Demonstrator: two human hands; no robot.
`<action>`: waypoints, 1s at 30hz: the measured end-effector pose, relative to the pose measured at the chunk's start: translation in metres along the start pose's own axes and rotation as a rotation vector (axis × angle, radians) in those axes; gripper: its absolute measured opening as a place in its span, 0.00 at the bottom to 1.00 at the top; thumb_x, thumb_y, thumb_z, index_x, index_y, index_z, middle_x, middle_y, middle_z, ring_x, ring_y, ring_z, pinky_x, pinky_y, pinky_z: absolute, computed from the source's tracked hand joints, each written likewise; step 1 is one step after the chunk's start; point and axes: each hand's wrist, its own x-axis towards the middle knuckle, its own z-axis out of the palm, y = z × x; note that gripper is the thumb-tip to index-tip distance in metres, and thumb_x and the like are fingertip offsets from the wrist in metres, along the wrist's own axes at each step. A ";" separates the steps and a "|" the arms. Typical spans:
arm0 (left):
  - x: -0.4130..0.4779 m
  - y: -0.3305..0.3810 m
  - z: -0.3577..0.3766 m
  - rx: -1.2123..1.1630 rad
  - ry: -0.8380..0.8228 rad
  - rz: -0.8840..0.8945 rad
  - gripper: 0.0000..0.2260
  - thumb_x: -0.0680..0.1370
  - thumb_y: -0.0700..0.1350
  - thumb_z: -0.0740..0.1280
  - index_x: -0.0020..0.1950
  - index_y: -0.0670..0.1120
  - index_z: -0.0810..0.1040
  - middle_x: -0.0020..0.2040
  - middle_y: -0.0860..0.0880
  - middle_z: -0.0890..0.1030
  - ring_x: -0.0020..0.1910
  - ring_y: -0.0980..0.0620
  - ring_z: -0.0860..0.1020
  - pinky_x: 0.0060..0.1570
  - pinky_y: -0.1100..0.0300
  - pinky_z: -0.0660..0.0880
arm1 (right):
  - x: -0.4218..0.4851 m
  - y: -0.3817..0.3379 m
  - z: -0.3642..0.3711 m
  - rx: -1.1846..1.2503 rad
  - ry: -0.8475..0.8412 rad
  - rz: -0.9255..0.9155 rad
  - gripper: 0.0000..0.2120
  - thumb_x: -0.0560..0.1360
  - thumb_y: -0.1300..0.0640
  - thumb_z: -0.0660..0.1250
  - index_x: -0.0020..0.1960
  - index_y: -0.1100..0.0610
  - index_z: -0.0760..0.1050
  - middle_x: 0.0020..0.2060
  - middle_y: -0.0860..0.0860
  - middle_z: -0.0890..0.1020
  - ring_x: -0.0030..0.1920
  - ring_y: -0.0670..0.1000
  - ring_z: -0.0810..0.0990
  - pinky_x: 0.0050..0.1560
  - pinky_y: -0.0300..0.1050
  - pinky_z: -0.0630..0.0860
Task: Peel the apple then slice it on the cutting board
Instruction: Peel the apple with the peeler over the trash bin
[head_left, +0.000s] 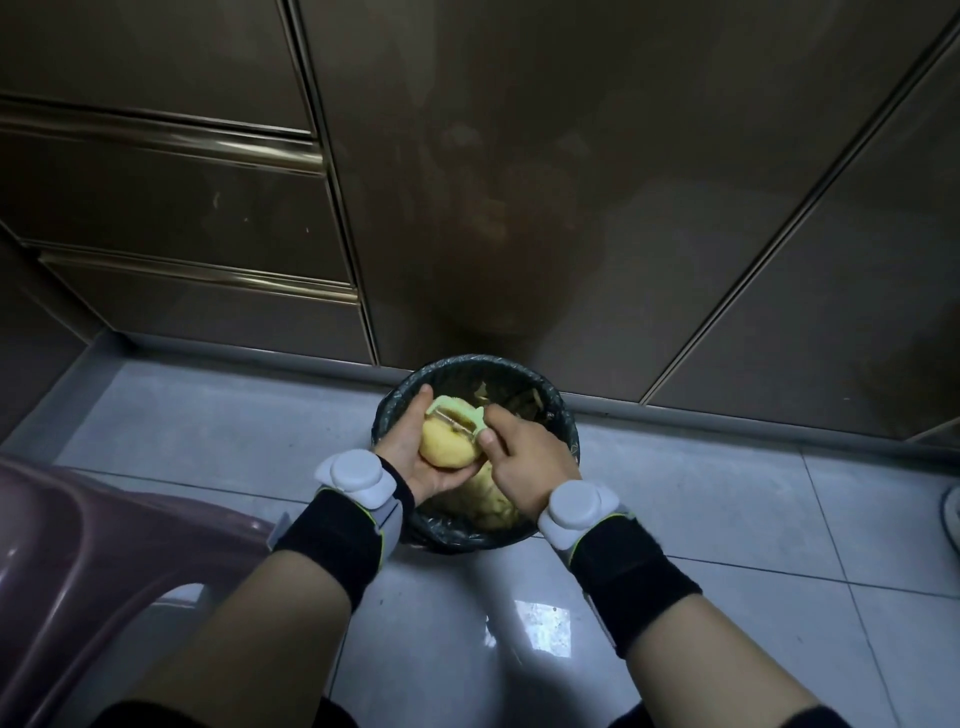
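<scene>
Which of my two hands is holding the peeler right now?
The right hand: it pinches the green peeler against the apple. The left hand only cups the apple, over the bin.

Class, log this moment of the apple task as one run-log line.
stage: peeling | left hand: holds apple | right hand: holds green peeler against apple | place: above lined bin containing peels
</scene>
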 end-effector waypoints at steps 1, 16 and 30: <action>0.001 0.000 0.000 0.004 0.002 -0.005 0.25 0.75 0.61 0.67 0.62 0.44 0.76 0.54 0.42 0.82 0.51 0.42 0.80 0.43 0.42 0.78 | 0.000 -0.002 0.001 -0.035 -0.005 -0.010 0.06 0.81 0.50 0.55 0.53 0.51 0.68 0.48 0.53 0.80 0.49 0.59 0.77 0.46 0.53 0.74; 0.002 0.004 -0.001 -0.031 0.015 0.024 0.22 0.74 0.58 0.70 0.59 0.45 0.73 0.59 0.39 0.78 0.55 0.37 0.78 0.46 0.39 0.79 | 0.009 0.024 0.005 -0.103 -0.051 0.355 0.10 0.81 0.52 0.54 0.58 0.56 0.66 0.52 0.56 0.79 0.50 0.59 0.79 0.43 0.46 0.68; -0.001 0.004 -0.002 0.061 0.022 0.071 0.25 0.71 0.60 0.73 0.59 0.46 0.74 0.60 0.40 0.78 0.56 0.38 0.78 0.46 0.37 0.79 | 0.004 0.030 -0.003 -0.223 -0.136 0.428 0.13 0.78 0.49 0.59 0.57 0.55 0.72 0.52 0.54 0.81 0.49 0.58 0.80 0.44 0.44 0.70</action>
